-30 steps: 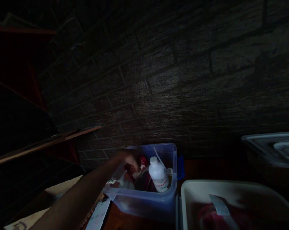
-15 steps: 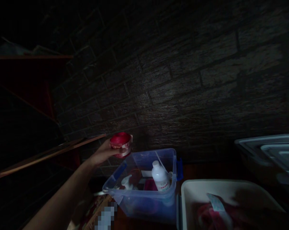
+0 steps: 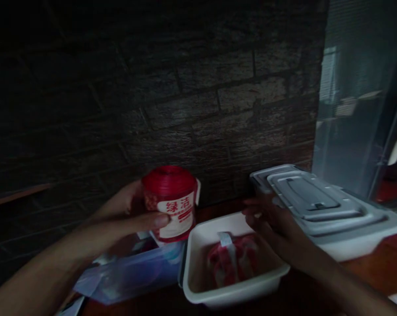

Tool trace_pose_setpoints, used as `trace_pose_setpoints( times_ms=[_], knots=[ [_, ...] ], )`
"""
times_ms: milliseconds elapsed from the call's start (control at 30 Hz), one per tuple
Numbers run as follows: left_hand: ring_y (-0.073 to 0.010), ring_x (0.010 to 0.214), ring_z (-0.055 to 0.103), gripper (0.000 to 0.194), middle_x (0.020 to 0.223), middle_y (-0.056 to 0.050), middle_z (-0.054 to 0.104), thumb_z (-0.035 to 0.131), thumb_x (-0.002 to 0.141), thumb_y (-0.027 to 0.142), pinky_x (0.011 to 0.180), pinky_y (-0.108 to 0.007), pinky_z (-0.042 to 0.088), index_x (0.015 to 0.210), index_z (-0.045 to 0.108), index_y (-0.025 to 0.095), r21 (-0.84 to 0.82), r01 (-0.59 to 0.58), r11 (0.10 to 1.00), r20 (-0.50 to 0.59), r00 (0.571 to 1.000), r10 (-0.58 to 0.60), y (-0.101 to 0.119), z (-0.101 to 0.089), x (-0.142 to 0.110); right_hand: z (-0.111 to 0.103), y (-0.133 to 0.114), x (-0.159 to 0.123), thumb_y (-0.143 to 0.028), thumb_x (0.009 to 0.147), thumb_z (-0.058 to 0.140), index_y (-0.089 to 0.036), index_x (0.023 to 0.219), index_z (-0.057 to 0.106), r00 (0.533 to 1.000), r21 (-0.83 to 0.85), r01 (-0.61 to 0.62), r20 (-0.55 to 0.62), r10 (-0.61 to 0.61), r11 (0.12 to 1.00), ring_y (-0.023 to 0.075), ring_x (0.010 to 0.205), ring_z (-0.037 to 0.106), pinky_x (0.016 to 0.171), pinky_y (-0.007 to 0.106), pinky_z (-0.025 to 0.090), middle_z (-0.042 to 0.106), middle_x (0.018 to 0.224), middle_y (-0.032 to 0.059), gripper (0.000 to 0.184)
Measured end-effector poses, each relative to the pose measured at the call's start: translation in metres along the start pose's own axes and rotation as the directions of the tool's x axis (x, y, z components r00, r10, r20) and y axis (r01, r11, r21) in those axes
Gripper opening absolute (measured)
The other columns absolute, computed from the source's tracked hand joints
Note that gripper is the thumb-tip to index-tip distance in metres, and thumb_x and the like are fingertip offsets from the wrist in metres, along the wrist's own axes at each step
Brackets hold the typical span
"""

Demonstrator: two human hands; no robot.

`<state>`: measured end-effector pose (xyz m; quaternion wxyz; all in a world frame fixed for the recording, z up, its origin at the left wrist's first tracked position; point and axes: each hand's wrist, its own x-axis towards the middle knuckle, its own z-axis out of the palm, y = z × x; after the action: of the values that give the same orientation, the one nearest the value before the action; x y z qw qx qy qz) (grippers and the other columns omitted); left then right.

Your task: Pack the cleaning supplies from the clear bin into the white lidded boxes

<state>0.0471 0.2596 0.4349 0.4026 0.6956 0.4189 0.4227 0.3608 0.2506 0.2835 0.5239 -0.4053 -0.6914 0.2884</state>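
Observation:
My left hand (image 3: 127, 215) grips a red spool of cord with a white label (image 3: 170, 202), holding it upright above the right end of a clear blue plastic box (image 3: 132, 274). My right hand (image 3: 270, 221) hovers with fingers apart over the right side of an open white bin (image 3: 198, 245). The hand sits just in front of a grey lidded bin (image 3: 320, 204); whether it touches either bin I cannot tell. Inside the white bin lies a red and white bundle (image 3: 234, 261).
A dark brick wall (image 3: 185, 96) rises close behind the bins. A frosted glass panel (image 3: 352, 105) stands at the right. The bins rest on a reddish wooden surface (image 3: 382, 267). A wooden shelf edge (image 3: 14, 197) shows at the far left.
My left hand lifted the red spool out of the blue box and carried it right and nearer. My view swung right, and my right hand came into view over the white bin.

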Motion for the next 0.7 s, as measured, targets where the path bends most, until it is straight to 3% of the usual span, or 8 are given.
trace_pose_setpoints(
  times_ms=[100,200,333,467,600,700],
  knots=[
    [-0.0281,0.1,0.071,0.054,0.11,-0.007,0.076,0.081,0.077,0.029,0.091,-0.04,0.057,0.128,0.065,0.021,-0.124,-0.02,0.992,0.17,0.985,0.041,-0.008,0.063,0.019,-0.008,-0.018,0.005,-0.041,0.098,0.062,-0.03,0.143,0.043,0.999,0.226,0.026,-0.034,-0.019,0.974,0.0242,0.123,0.06,0.1,0.041,0.054,0.061,0.134,0.0079,0.05],
    [-0.0279,0.105,0.07,0.051,0.119,-0.009,0.073,0.076,0.084,0.033,0.093,-0.04,0.055,0.131,0.061,0.02,-0.284,-0.021,0.959,0.203,0.976,0.081,-0.028,0.112,0.034,-0.01,-0.035,0.012,-0.035,0.094,0.068,-0.033,0.151,0.032,0.992,0.345,0.095,0.045,-0.117,0.934,0.0248,0.131,0.054,0.108,0.044,0.05,0.052,0.146,0.0074,0.067],
    [-0.0264,0.104,0.07,0.043,0.117,-0.009,0.073,0.073,0.087,0.038,0.09,-0.038,0.056,0.124,0.062,0.02,-0.395,-0.01,0.918,0.119,0.991,0.062,-0.054,0.15,0.044,-0.004,-0.035,0.023,-0.032,0.086,0.076,-0.031,0.153,0.029,0.983,0.154,0.169,0.039,-0.177,0.974,0.0265,0.13,0.055,0.107,0.044,0.051,0.051,0.148,0.0078,0.082],
    [-0.0263,0.116,0.066,0.042,0.128,-0.008,0.069,0.071,0.089,0.039,0.099,-0.038,0.052,0.127,0.06,0.023,-0.455,-0.002,0.89,0.034,0.999,0.02,-0.069,0.162,0.041,0.0,-0.016,0.029,-0.028,0.082,0.079,-0.028,0.157,0.025,0.989,-0.035,0.148,0.018,-0.147,0.988,0.0295,0.128,0.057,0.098,0.044,0.057,0.052,0.147,0.011,0.093],
    [-0.026,0.123,0.062,0.052,0.135,-0.008,0.065,0.076,0.085,0.031,0.105,-0.038,0.048,0.133,0.055,0.024,-0.455,-0.056,0.889,0.058,0.994,0.092,-0.079,0.152,0.031,0.0,0.0,0.028,-0.023,0.084,0.077,-0.03,0.159,0.02,0.979,-0.145,0.202,-0.009,-0.205,0.969,0.0271,0.137,0.049,0.114,0.047,0.043,0.046,0.154,0.0086,0.095],
    [-0.0269,0.12,0.063,0.055,0.131,-0.008,0.066,0.08,0.08,0.024,0.104,-0.04,0.05,0.13,0.055,0.024,-0.446,-0.129,0.886,0.076,0.981,0.181,-0.084,0.143,0.025,0.002,0.005,0.023,-0.023,0.089,0.071,-0.032,0.158,0.022,0.973,-0.233,0.23,0.062,-0.222,0.945,0.0254,0.138,0.048,0.115,0.045,0.042,0.047,0.154,0.0068,0.085]
  ],
)
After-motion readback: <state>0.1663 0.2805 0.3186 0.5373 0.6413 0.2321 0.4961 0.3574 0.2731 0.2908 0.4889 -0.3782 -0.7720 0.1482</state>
